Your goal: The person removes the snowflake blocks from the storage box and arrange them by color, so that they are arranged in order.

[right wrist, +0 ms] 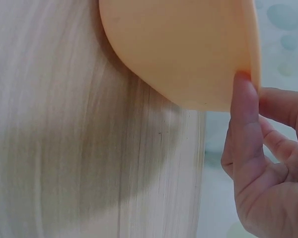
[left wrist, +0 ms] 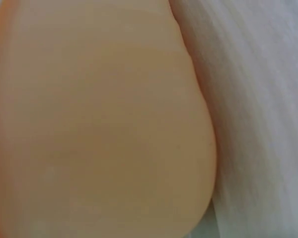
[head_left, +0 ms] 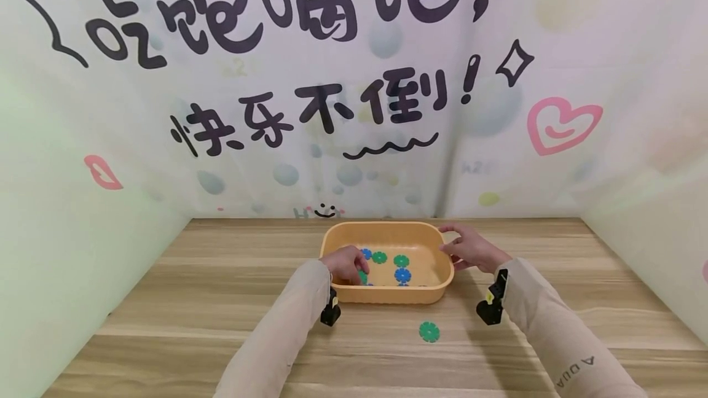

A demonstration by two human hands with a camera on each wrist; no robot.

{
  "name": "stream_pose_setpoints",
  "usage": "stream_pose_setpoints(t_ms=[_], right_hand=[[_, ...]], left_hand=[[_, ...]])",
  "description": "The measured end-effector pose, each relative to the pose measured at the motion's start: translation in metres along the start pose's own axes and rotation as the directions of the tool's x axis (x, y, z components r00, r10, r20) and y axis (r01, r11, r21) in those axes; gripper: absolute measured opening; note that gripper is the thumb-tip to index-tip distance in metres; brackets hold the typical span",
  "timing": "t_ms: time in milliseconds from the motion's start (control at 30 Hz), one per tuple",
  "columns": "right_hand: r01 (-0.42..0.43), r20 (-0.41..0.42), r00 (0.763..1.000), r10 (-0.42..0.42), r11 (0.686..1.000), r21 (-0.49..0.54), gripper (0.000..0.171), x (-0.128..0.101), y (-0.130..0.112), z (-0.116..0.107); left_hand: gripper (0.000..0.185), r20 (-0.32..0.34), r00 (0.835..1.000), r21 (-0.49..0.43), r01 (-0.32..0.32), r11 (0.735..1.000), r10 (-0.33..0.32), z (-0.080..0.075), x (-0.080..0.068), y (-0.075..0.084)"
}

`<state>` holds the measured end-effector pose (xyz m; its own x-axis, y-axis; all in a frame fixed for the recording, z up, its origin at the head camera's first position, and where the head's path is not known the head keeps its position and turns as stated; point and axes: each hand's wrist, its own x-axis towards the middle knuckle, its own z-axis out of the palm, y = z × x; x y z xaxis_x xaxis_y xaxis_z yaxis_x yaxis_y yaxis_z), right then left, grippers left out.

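A pale orange plastic basin [head_left: 387,295] stands on the wooden table with several notched flat discs inside. My left hand [head_left: 344,263] reaches over the basin's left rim, fingers pointing down beside a green disc [head_left: 362,276] and a blue disc [head_left: 366,253]. I cannot tell whether its fingers pinch a disc. Only the basin's outer wall [left wrist: 104,124] fills most of the left wrist view. At the right end, my right hand [head_left: 472,249] pinches the rim [right wrist: 256,54] between thumb and finger. Further discs inside are green [head_left: 401,261] and blue [head_left: 402,275]; the front wall partly hides some.
One green notched disc [head_left: 429,331] lies on the table [head_left: 210,300] in front of the basin. A white printed curtain [head_left: 387,183] rises behind the table's back edge, and pale walls flank both sides. Each wrist carries a small black camera mount [head_left: 492,303].
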<state>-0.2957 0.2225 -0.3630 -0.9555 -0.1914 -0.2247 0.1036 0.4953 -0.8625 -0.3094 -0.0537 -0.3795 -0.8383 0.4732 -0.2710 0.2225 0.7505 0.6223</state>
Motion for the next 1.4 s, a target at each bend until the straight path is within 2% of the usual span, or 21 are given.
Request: stream_pose_setpoints(t_ms=[367, 600, 767, 867, 1167, 1300, 1400], right_hand=[[-0.004, -0.008, 1.000, 0.004, 1.000, 0.015, 0.043, 0.000, 0.002, 0.001], [0.002, 0.000, 1.000, -0.002, 1.000, 0.019, 0.043, 0.000, 0.002, -0.001], [0.000, -0.001, 1.000, 0.000, 1.000, 0.013, 0.043, -0.001, 0.001, -0.001], [0.001, 0.001, 1.000, -0.001, 1.000, 0.018, 0.043, -0.001, 0.001, -0.001], [-0.004, -0.005, 1.000, 0.004, 1.000, 0.024, 0.044, 0.001, 0.002, 0.002], [0.005, 0.003, 1.000, -0.005, 1.000, 0.022, 0.044, 0.000, 0.002, 0.000], [0.012, 0.010, 1.000, -0.012, 1.000, 0.020, 0.044, 0.000, 0.003, -0.001]], left_hand=[[0.023, -0.046, 0.994, 0.001, -0.097, 0.995, 0.097, -0.002, -0.005, 0.002], [0.012, -0.060, 0.988, -0.089, -0.149, 0.985, 0.144, -0.006, -0.005, 0.000], [0.010, -0.124, 0.966, -0.164, -0.245, 0.956, 0.226, -0.009, -0.005, 0.001], [0.014, -0.154, 0.956, -0.216, -0.278, 0.936, 0.248, -0.012, -0.009, 0.004], [0.020, -0.197, 0.947, -0.363, -0.310, 0.879, 0.253, -0.021, -0.031, 0.017], [0.021, -0.202, 0.942, -0.424, -0.331, 0.843, 0.269, -0.016, -0.035, 0.015], [0.022, -0.214, 0.934, -0.438, -0.353, 0.827, 0.285, -0.012, -0.040, 0.018]])
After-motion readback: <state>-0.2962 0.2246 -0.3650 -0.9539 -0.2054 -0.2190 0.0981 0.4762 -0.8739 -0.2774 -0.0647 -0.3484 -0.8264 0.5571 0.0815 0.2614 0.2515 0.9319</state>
